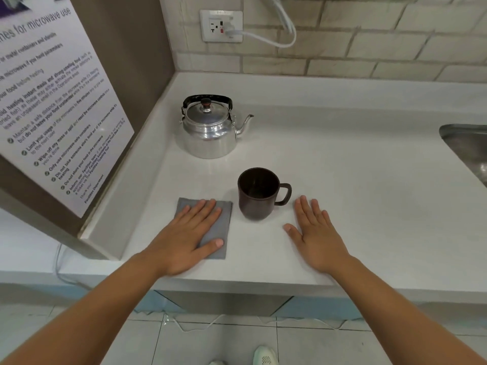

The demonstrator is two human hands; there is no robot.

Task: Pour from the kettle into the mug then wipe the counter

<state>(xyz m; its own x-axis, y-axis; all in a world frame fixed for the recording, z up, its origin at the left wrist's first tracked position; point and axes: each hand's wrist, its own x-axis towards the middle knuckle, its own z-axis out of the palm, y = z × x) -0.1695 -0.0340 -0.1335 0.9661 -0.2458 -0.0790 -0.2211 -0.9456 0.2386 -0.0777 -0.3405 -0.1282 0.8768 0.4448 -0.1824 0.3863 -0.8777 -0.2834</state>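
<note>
Two bare hands lie flat on the white stone bench point(342, 164) in my head view, both palm down with fingers spread and grasping nothing. My left hand point(184, 233) rests on top of a grey square cloth point(224, 214), covering most of its left and middle part, the thumb reaching toward the cloth's near right corner. My right hand point(316, 233) lies directly on the bare bench, released, just to the right of a dark brown plastic mug point(257, 204).

That mug stands upright between the two hands, its handle pointing right toward my right hand's fingertips without touching them. Its left side sits just beside the cloth's right edge. I can see into it from above, but the dark inside does not let me tell whether it holds anything.

Farther back, near the corner, a shiny metal kettle point(210, 133) stands upright with its lid on, a dark knob on top, a black handle arched over it and the spout pointing right. It is well apart from both hands.

On the left panel hangs a white printed notice point(60, 101) about microwave use. On the brick-pattern wall sits a white power socket point(220, 26) with a white cable point(274, 43) plugged in. At the far right edge a steel sink point(466, 148) is partly in view.
</note>
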